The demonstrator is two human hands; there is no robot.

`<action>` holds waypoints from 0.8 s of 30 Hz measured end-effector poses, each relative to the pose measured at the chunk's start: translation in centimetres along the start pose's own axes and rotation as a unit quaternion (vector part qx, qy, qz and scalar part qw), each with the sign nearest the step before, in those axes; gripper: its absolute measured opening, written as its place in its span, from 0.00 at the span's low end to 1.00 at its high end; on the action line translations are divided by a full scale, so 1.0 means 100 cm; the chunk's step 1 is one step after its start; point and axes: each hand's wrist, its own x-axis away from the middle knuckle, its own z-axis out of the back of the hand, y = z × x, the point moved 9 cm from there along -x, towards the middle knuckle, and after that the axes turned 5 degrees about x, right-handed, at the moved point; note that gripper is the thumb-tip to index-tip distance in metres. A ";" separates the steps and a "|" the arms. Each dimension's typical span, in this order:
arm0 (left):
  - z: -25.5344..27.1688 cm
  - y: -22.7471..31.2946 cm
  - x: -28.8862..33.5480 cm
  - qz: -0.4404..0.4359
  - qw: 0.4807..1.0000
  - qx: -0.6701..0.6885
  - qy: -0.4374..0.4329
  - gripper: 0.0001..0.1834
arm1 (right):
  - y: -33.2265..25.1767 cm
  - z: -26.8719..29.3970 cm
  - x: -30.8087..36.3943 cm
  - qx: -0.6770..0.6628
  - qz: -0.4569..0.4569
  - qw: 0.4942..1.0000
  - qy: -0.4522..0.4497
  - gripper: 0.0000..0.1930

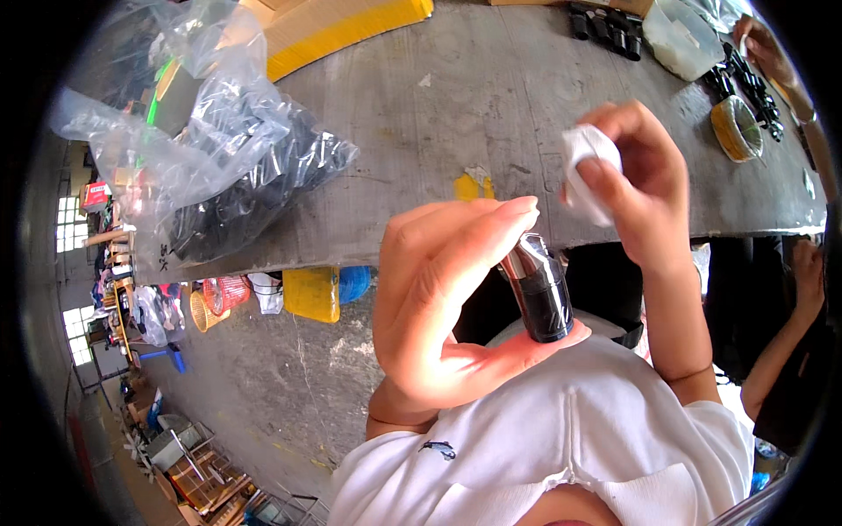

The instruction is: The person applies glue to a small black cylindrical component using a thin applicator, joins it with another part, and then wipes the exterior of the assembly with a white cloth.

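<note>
My left hand (430,298) grips a small glossy black cylinder (541,298) by its two ends, fingertips at the top and thumb underneath. Its upper end is shiny and silvery, and it tilts a little in front of my chest. Over the table's near edge, my right hand (645,175) pinches a folded white cloth or tissue (592,171) between thumb and fingers. The cloth and the cylinder are apart.
A clear plastic bag (237,158) with dark contents lies left on the grey table (395,105). A cardboard box (342,31) with yellow tape stands behind. Black cylinders (607,31), a translucent tub (680,39) and a yellow-rimmed container (735,129) are far right, near another person's hand (767,53).
</note>
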 end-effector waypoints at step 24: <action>-0.031 0.032 -0.018 -0.038 0.979 -0.172 -0.101 0.35 | -0.090 -0.026 0.086 0.290 0.332 0.897 -0.028 0.16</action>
